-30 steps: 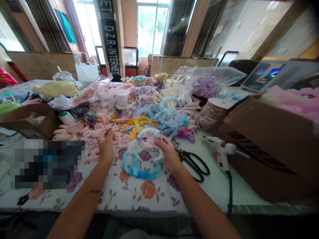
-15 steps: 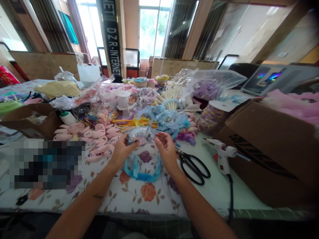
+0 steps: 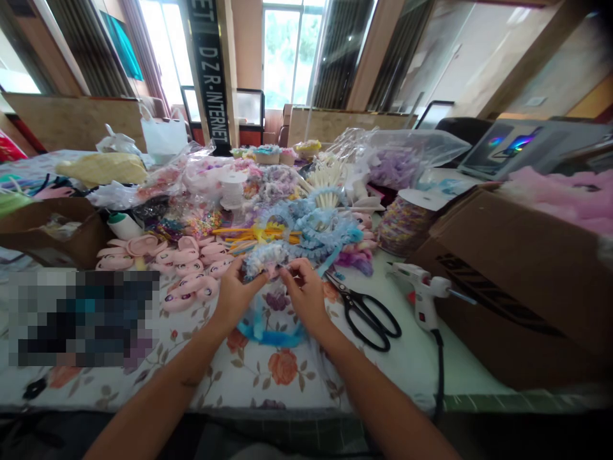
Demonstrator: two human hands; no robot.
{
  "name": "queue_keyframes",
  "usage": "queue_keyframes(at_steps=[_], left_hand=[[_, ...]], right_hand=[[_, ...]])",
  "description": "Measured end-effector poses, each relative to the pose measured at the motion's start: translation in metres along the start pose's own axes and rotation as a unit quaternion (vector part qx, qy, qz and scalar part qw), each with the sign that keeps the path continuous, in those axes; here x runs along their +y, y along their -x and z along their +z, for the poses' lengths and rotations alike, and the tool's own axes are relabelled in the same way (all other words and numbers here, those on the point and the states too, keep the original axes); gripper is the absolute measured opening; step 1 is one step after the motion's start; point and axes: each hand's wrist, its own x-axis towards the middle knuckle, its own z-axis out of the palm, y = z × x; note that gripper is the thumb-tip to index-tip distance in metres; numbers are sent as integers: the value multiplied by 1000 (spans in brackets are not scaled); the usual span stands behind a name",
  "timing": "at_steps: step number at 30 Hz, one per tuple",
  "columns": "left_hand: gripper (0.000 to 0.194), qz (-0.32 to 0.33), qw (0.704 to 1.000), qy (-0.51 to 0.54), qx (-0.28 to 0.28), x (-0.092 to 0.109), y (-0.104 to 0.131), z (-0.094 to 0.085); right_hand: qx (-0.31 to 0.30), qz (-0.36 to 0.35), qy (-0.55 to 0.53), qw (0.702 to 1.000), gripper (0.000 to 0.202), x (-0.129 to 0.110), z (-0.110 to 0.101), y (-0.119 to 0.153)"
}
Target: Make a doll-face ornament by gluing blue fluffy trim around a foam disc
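In the head view, a fluffy pale-blue trimmed piece [image 3: 266, 257] with some pink on its lower side is held just above the flowered cloth. My left hand [image 3: 234, 294] is closed around its left side, thumb in front. The fingers of my right hand [image 3: 306, 295] pinch its lower right edge; the exact pinch point is small and partly hidden. Beneath both hands a bright blue ribbon [image 3: 275, 338] curves over the cloth. Black-handled scissors [image 3: 371, 317] lie right of my right hand. Several pink pieces with printed eyes [image 3: 191, 287] lie beyond my left hand.
A white hot glue gun [image 3: 424, 291] leans by a large cardboard box [image 3: 522, 287] on the right, its cord running off the front edge. Farther back are a spool of multicoloured yarn [image 3: 406, 220], blue frilled trim [image 3: 330, 223] and a small open carton [image 3: 57, 233].
My right hand has moved left and closed on the edge of the fluffy piece; its fingers were apart beside it before. My left hand keeps its hold. The view has shifted slightly.
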Motion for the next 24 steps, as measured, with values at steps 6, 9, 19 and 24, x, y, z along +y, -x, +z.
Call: queue_keyframes(at_steps=[6,9,19,24], left_hand=[[36,-147,961,234,-10,9,-6,-7],[28,-198,934,297,1,12,-12,-11],[29,-169,944,282,-6,12,-13,-16],[47,-61,986,153,-29,10,-5,-10]], right_hand=[[48,206,-250,945,23,-1,-19,-11],[14,254,-257,932,22,2,-28,-15],[83,54,-97,990,29,0,-27,-12],[-102,69,-4,992,41,-6,-14,-5]])
